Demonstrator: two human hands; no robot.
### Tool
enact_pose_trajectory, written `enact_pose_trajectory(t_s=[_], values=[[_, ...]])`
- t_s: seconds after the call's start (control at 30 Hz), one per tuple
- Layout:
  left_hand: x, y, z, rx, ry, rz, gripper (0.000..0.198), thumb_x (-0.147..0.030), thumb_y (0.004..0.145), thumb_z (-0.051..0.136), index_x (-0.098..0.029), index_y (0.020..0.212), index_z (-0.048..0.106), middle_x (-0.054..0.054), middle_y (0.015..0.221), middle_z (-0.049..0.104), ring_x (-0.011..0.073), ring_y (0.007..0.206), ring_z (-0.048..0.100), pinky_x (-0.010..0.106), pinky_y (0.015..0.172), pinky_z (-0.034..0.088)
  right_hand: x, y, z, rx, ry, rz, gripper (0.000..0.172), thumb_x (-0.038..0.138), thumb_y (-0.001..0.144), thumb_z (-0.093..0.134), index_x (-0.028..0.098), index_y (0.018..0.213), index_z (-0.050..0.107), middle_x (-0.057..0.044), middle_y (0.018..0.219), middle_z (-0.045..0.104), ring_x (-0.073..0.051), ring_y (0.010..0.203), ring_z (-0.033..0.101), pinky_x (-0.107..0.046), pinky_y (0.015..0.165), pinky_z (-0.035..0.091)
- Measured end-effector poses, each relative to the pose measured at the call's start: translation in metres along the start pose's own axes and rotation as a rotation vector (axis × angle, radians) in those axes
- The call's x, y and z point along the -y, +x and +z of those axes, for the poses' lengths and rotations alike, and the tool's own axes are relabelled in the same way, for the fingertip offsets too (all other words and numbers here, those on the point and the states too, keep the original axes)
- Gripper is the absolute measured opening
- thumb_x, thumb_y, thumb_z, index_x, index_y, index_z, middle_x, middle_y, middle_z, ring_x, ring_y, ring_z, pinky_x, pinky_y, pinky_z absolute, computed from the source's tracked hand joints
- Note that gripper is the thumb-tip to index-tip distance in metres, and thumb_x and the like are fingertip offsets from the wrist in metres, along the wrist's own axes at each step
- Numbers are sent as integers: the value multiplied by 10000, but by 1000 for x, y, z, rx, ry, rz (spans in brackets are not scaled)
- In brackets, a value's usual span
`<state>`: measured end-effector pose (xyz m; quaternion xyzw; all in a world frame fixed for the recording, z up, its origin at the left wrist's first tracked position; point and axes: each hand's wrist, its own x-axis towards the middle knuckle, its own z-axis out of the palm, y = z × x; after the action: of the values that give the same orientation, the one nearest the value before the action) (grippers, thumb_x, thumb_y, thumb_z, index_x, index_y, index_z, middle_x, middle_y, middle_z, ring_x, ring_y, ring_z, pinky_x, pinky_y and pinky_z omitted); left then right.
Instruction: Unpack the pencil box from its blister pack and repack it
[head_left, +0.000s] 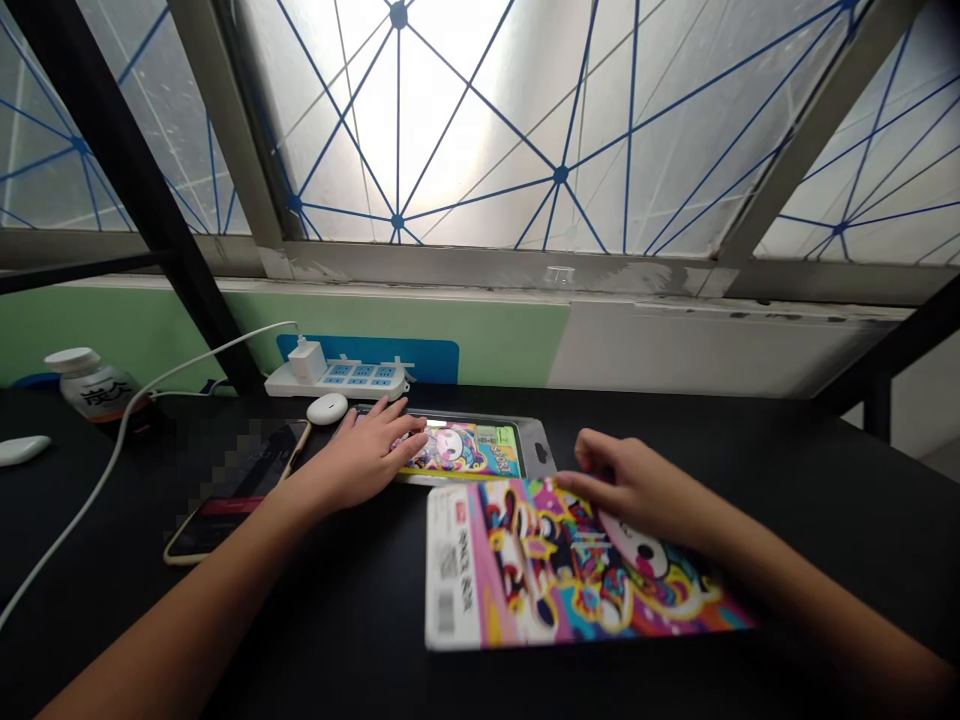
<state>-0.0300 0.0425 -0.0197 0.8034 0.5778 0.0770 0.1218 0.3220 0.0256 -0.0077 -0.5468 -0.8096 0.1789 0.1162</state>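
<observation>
My right hand (637,485) pinches the far edge of a colourful printed cardboard sheet (547,580) with cartoon figures. The words "PENCIL BOX" and a barcode run along the white strip at its left end. This backing card looks slightly blurred and tilted above the black desk. Behind it lies a clear plastic package (534,445) with a bright cartoon-printed pencil box (472,450) inside. On the left part of that package rests my left hand (375,450), fingers spread and holding nothing.
A phone (240,495) and a round white case (327,408) lie left of the package. Behind them is a white power strip (360,378) with a plugged-in charger (307,360). Its white cable (120,440) crosses the left side, near a bottle (94,385). Black frame bars flank the desk.
</observation>
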Motion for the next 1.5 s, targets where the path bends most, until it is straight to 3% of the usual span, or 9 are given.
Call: enact_pose_trajectory(t_s=[0.13, 0.23, 0.33, 0.4, 0.53, 0.9, 1.1, 1.3, 1.5], values=[[-8, -3, 2, -23, -26, 43, 502, -645, 964, 376, -287, 1221, 617, 93, 1612, 341, 348, 1520, 171, 705, 1135, 155, -56, 14, -25, 131, 25, 152, 513, 725, 848, 518, 239, 709, 604, -13, 689, 656, -200, 627, 593, -298, 547, 398], [-11, -4, 5, -33, -17, 37, 508, -666, 943, 410, -283, 1221, 596, 96, 1617, 329, 351, 1523, 155, 707, 1136, 151, -71, 19, -24, 99, 26, 149, 493, 708, 854, 522, 242, 750, 645, -29, 749, 692, -219, 676, 626, -317, 592, 450], [-13, -5, 7, -40, -5, 35, 541, -660, 955, 381, -282, 1301, 555, 97, 1620, 321, 333, 1526, 153, 685, 1156, 123, -55, 22, -9, -100, 40, 55, 439, 646, 896, 504, 242, 940, 670, -67, 970, 719, -251, 871, 659, -353, 753, 501], [-14, -5, 8, -43, 5, 35, 582, -648, 963, 372, -289, 1406, 486, 91, 1624, 311, 324, 1527, 155, 670, 1168, 101, -39, 24, 3, -162, 71, 31, 422, 612, 906, 509, 235, 1018, 662, -80, 1036, 711, -252, 917, 652, -358, 783, 499], [-15, -6, 8, -23, 19, 39, 628, -643, 974, 347, -332, 1518, 381, 66, 1643, 262, 325, 1530, 126, 650, 1175, 106, -25, 26, 11, -76, 126, 39, 421, 613, 890, 537, 228, 967, 689, -55, 914, 722, -221, 786, 637, -325, 664, 477], [-9, -4, 9, -2, 30, 62, 598, -653, 977, 340, -389, 1509, 405, 61, 1648, 234, 352, 1525, 132, 663, 1160, 135, -68, 25, -17, -13, 198, 139, 487, 702, 785, 623, 233, 878, 718, -12, 732, 675, -169, 617, 570, -277, 528, 400], [-12, -5, 10, -4, 35, 50, 601, -655, 974, 339, -378, 1502, 422, 59, 1645, 246, 344, 1526, 129, 660, 1164, 130, -48, 21, -15, -99, 147, 166, 447, 667, 795, 638, 233, 871, 713, -21, 763, 706, -199, 683, 622, -293, 577, 440], [-32, -10, 12, -26, 4, 35, 591, -602, 972, 393, -324, 1492, 445, 75, 1637, 273, 356, 1522, 141, 664, 1169, 109, -33, 20, 1, -176, 60, 151, 356, 596, 814, 636, 250, 868, 703, -45, 891, 743, -241, 791, 665, -321, 636, 480], [-44, -15, 11, -3, -58, 67, 586, -608, 956, 438, -303, 1454, 491, 72, 1631, 291, 352, 1523, 140, 645, 1182, 111, -40, 17, -12, -29, 108, 219, 433, 644, 790, 624, 226, 863, 710, -39, 774, 723, -211, 669, 636, -297, 549, 433]])
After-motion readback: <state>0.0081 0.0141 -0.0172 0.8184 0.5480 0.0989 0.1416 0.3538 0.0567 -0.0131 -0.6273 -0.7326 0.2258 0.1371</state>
